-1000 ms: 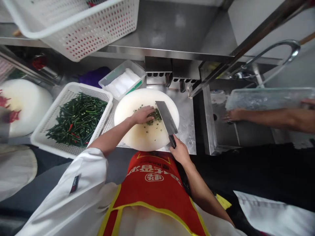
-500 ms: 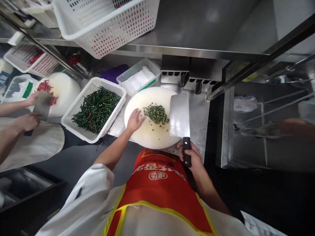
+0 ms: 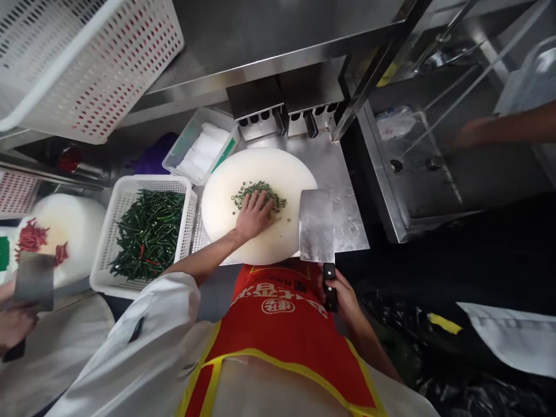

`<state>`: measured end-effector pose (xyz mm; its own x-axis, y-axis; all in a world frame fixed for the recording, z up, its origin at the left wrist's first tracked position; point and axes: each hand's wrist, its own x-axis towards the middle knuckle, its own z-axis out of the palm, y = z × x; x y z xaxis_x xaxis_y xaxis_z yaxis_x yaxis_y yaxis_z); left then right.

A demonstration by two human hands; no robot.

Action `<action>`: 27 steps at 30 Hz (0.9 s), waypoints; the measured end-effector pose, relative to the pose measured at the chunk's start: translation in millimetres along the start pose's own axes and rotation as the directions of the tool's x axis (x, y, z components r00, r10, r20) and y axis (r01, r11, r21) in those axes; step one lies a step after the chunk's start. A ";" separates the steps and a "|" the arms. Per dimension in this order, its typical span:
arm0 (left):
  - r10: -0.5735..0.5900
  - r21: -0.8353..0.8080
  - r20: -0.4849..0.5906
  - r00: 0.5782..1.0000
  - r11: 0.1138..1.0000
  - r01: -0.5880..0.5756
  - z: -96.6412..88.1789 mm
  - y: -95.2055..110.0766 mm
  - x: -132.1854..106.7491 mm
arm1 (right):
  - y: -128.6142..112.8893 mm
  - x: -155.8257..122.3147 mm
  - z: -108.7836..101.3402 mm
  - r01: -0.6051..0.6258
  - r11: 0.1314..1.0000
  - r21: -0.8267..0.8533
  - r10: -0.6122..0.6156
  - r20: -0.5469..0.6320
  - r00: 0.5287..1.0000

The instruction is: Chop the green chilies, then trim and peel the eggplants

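Observation:
My left hand lies spread over a pile of chopped green chilies, its fingertips on the pieces. The pile rests on a round white cutting board. In my right hand is the black handle of a cleaver, held at the board's right edge with the broad blade pointing away from me. A few green rings lie scattered near the pile. Left of the board stands a white perforated basket of whole green chilies with a few red ones.
A clear tub with white cloths stands behind the board, beside slotted metal knife holders. A large white basket sits on the shelf above. At left, a co-worker holds a cleaver by red chilies; another person's arm reaches over the sink at right.
My left hand has moved right from the board's left side onto the chopped chilies. The cleaver is still in my right hand, a little lower. The view has shifted and turned.

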<state>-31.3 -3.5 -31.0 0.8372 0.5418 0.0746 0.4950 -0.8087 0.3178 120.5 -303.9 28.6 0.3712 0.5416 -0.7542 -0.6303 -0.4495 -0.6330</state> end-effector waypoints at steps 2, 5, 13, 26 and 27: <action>0.006 0.016 -0.023 1.000 1.000 -0.006 -2.0 -30.0 7.8 | 9.2 5.1 25.6 0.014 1.000 -0.001 -0.014 -0.026 1.000; -0.043 0.003 -0.050 0.998 0.999 0.043 -1.7 -64.4 13.4 | 22.1 13.1 68.4 0.041 0.997 -0.064 -0.045 -0.063 0.997; -0.074 -0.244 -0.126 0.989 0.969 0.042 14.8 -46.1 11.1 | 63.9 28.3 161.2 0.109 0.981 -0.159 -0.130 -0.125 0.984; -0.129 -0.539 -0.313 0.941 0.840 -0.064 11.7 -23.1 -6.7 | 92.8 -1.5 192.3 0.030 0.983 -0.180 -0.056 -0.140 0.989; -0.137 -0.551 -0.328 0.935 0.831 -0.071 8.2 -22.3 -6.7 | 89.5 -5.0 192.8 0.025 0.981 -0.194 -0.055 -0.148 0.988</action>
<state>-46.0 9.0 -46.3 0.6383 0.6926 0.3360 0.2234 -0.5844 0.7801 -69.1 -209.8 9.4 0.5018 0.4544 -0.7361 -0.4768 -0.5647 -0.6736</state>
